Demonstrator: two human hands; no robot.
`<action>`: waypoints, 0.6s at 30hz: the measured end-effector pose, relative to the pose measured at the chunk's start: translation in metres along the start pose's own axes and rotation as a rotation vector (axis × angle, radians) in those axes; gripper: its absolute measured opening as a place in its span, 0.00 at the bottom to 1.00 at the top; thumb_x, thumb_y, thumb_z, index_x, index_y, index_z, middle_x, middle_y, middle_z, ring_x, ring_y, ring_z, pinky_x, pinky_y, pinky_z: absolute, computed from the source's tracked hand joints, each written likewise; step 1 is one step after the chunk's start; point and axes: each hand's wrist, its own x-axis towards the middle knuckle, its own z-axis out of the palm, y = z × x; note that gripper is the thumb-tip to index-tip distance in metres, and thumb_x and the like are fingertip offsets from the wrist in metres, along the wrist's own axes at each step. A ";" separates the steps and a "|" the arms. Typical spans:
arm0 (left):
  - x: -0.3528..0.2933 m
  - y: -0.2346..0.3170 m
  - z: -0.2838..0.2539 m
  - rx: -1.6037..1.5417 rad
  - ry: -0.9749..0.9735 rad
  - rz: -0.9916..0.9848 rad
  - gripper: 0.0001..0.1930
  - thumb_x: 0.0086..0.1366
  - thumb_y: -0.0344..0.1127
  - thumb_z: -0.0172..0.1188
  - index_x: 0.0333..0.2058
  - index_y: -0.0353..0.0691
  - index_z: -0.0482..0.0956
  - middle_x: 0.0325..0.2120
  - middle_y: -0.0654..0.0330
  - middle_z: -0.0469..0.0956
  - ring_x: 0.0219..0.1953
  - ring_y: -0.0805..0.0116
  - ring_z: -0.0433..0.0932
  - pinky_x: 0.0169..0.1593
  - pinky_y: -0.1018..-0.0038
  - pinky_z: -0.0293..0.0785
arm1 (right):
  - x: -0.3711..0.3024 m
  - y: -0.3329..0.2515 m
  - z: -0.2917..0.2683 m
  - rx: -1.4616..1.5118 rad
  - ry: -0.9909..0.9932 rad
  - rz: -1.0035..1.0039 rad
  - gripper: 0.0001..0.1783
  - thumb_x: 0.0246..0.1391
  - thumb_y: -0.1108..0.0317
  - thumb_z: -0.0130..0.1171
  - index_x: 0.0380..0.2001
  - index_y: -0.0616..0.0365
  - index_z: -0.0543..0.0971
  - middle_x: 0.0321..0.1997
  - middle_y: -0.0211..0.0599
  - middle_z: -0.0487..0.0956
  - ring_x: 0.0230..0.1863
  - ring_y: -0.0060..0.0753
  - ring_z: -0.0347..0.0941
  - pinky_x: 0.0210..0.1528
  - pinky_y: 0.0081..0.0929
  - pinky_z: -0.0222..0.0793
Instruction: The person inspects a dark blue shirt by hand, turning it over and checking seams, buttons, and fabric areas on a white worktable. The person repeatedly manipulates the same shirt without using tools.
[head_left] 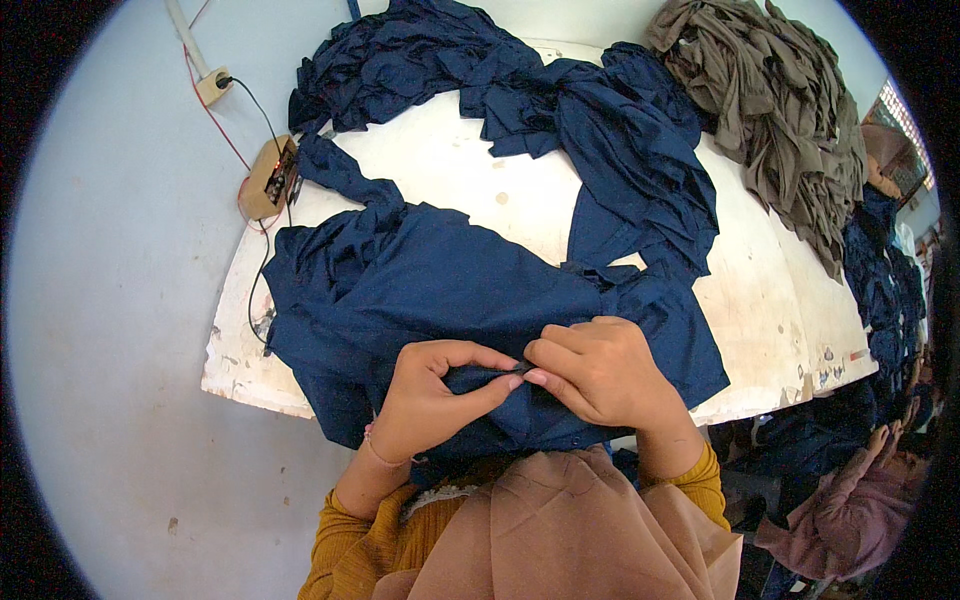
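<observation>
Together, both hands pinch one fold of a navy garment (430,280) at the near edge of a white table (780,300). Left hand (430,400): thumb and fingers curled closed on the fold, fingertips pointing right. Right hand (600,370): fingers bent down, closed on the same fold, its fingertips touching those of the left (a small dark bit sits between them, too small to tell). That garment lies spread across the table's near-left part and hangs over the edge toward the person. More navy cloth (590,120) is heaped behind it, with a grey-brown pile (790,120) at the far right. A small wooden box (268,178) with wires sits at the table's left corner.
</observation>
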 end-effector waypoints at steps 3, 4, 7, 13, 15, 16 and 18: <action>0.000 0.000 -0.001 -0.005 -0.003 -0.004 0.08 0.56 0.28 0.69 0.34 0.31 0.86 0.33 0.55 0.86 0.37 0.74 0.83 0.44 0.78 0.76 | 0.000 0.000 -0.001 0.000 -0.037 0.022 0.09 0.58 0.58 0.58 0.32 0.51 0.76 0.25 0.31 0.72 0.26 0.35 0.75 0.29 0.33 0.66; 0.000 0.000 -0.001 -0.009 -0.004 -0.004 0.08 0.56 0.28 0.69 0.34 0.31 0.86 0.33 0.55 0.86 0.37 0.74 0.83 0.44 0.78 0.76 | 0.000 -0.001 -0.001 0.000 -0.035 0.022 0.09 0.58 0.58 0.58 0.32 0.51 0.76 0.25 0.31 0.72 0.26 0.35 0.75 0.29 0.32 0.66; 0.000 0.001 -0.001 -0.013 -0.007 -0.019 0.08 0.56 0.28 0.70 0.34 0.31 0.86 0.33 0.55 0.86 0.36 0.74 0.82 0.44 0.78 0.76 | 0.000 0.000 0.000 0.007 -0.028 0.020 0.09 0.58 0.58 0.58 0.31 0.51 0.76 0.25 0.31 0.72 0.26 0.35 0.75 0.28 0.32 0.66; -0.001 0.003 -0.001 -0.031 -0.017 -0.035 0.08 0.56 0.28 0.70 0.34 0.31 0.86 0.33 0.55 0.86 0.36 0.74 0.82 0.44 0.78 0.76 | -0.002 0.001 0.001 0.042 -0.036 0.032 0.09 0.59 0.59 0.57 0.31 0.51 0.76 0.26 0.31 0.73 0.26 0.38 0.76 0.28 0.34 0.67; 0.000 0.002 0.000 -0.030 -0.007 -0.018 0.08 0.56 0.28 0.70 0.34 0.31 0.86 0.33 0.56 0.86 0.36 0.75 0.82 0.44 0.78 0.76 | -0.004 0.004 0.004 0.076 -0.021 0.053 0.10 0.61 0.58 0.55 0.32 0.51 0.75 0.27 0.32 0.74 0.26 0.40 0.76 0.28 0.37 0.69; 0.000 0.002 0.000 -0.025 0.001 -0.002 0.08 0.56 0.28 0.70 0.34 0.32 0.86 0.32 0.56 0.86 0.36 0.75 0.82 0.44 0.78 0.75 | -0.004 0.005 0.005 0.203 0.035 0.105 0.09 0.60 0.59 0.57 0.33 0.52 0.76 0.28 0.33 0.75 0.26 0.39 0.76 0.28 0.35 0.69; 0.002 0.000 0.001 -0.020 0.031 0.038 0.08 0.57 0.28 0.70 0.34 0.32 0.85 0.32 0.58 0.85 0.35 0.75 0.81 0.43 0.78 0.75 | -0.005 0.007 0.008 0.453 0.150 0.208 0.09 0.59 0.61 0.59 0.37 0.54 0.77 0.30 0.35 0.76 0.26 0.37 0.76 0.28 0.33 0.68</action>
